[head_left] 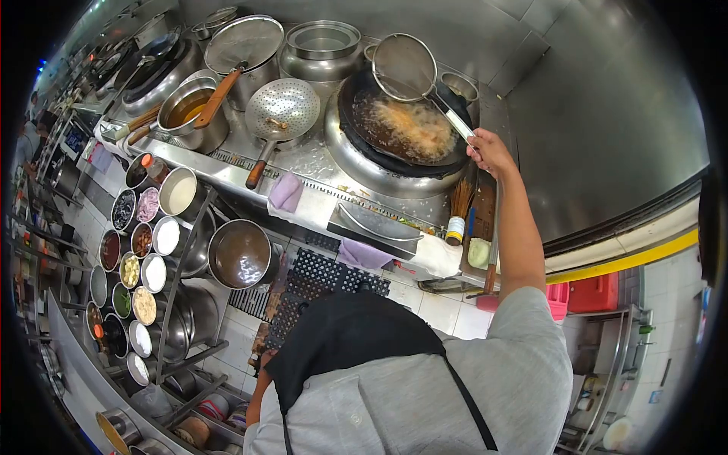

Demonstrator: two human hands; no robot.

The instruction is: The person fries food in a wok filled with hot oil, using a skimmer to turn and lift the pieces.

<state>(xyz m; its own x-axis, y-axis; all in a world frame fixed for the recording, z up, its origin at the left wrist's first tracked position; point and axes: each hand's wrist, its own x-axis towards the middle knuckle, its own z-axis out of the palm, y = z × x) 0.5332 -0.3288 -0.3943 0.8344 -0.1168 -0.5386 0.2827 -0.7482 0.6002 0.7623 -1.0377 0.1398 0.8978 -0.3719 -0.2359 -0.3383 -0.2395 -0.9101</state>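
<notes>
My right hand (pixel 491 154) is closed around the handle of a round mesh strainer (pixel 404 67), held out over the far side of a large black wok (pixel 360 125). Food bubbles in oil (pixel 415 130) inside the wok, below the strainer. My left arm (pixel 255 402) hangs down beside the black apron, and its hand (pixel 265 359) shows only in small part, too little to read its fingers. Left of the wok, a perforated ladle (pixel 283 109) with a wooden handle rests on the steel stove.
A pot of amber liquid (pixel 188 110) and another mesh strainer (pixel 244 44) stand at the back left. Seasoning bowls (pixel 154 273) fill a rack at left. A bamboo brush (pixel 460 205) lies right of the wok. Purple cloths (pixel 286 192) hang along the stove's front edge.
</notes>
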